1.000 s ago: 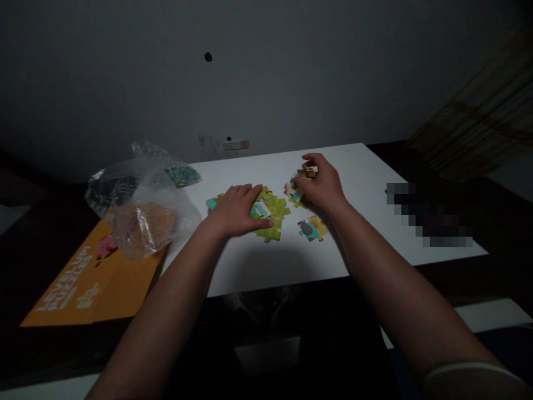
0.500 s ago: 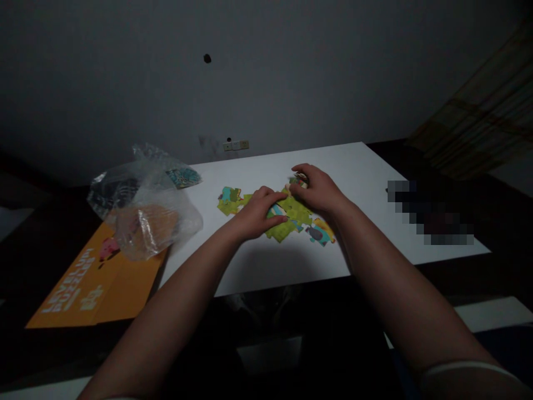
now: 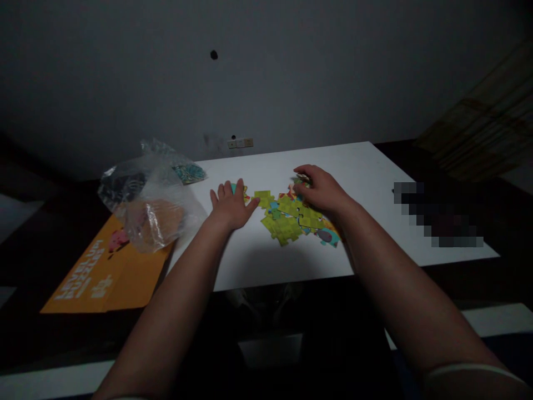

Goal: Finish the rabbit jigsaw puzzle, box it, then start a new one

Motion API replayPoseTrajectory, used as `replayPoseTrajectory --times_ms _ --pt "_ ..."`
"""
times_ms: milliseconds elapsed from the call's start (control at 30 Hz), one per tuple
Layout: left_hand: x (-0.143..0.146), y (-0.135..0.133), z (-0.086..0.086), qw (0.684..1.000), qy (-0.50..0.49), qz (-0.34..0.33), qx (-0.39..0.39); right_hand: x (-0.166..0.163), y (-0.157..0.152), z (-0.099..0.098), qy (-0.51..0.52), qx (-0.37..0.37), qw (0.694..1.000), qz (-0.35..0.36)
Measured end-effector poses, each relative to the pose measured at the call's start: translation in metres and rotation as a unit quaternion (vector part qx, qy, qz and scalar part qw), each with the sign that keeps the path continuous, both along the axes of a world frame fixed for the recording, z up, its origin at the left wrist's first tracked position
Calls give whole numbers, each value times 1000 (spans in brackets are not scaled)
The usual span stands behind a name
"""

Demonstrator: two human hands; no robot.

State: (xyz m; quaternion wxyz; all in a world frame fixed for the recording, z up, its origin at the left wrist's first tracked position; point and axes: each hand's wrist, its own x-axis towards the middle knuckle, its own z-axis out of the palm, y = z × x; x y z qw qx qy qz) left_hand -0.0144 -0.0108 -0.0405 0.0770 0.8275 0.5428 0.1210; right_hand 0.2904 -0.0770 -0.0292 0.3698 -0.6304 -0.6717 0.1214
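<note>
Green jigsaw puzzle pieces (image 3: 283, 226) lie in a loose, overlapping heap on the white table, with a few blue and yellow ones among them. My left hand (image 3: 231, 206) rests palm down at the heap's left side, fingers spread, partly covering some teal and yellow pieces. At the far side of the heap, my right hand (image 3: 318, 188) is curled, thumb and fingers around several puzzle pieces (image 3: 302, 180). The fingers hide most of what it holds. A teal piece with a grey oval (image 3: 326, 236) lies below the right wrist.
A crumpled clear plastic bag (image 3: 156, 216) sits on an orange puzzle box (image 3: 120, 283) at the table's left. Behind the bag lies a teal patterned packet (image 3: 190, 173). A blurred-out dark item (image 3: 433, 214) is at the right of the white table (image 3: 245, 272).
My left hand has moved left off the middle of the heap and spread its fingers, uncovering green pieces. My right hand stays nearly in place. The view has shifted slightly.
</note>
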Motion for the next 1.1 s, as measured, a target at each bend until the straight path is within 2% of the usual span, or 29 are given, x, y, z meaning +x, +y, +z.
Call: replayPoseTrajectory --times_ms 133,333,433,533,633,700,767,900,1000,1100 --pt "11 3 0 996 -24 -87 10 0 3 -4 -19 -15 1000 12" --pt "25 10 -5 970 -163 -182 9 -1 7 -10 -45 -21 999 21" --pt "38 10 -9 955 -224 -196 5 -2 8 -9 -62 -25 997 27" --pt "65 12 -8 947 -244 -208 -7 -1 7 -7 -75 -24 997 13" --pt "95 13 0 941 -248 -230 -19 0 4 -2 -85 -23 996 -14" --pt "106 8 7 939 -249 -237 -19 0 1 2 -95 -29 994 -33" --pt "102 -6 13 944 -221 -242 -16 0 -2 7 -99 -39 993 -49" --pt "64 -61 13 970 -73 -232 -9 -1 -4 11 -43 -28 996 -67" --pt "43 -98 5 987 -2 -160 -24 -3 -2 12 44 6 996 -79" --pt "49 -109 3 991 25 -127 -46 -3 0 18 152 61 982 -97"
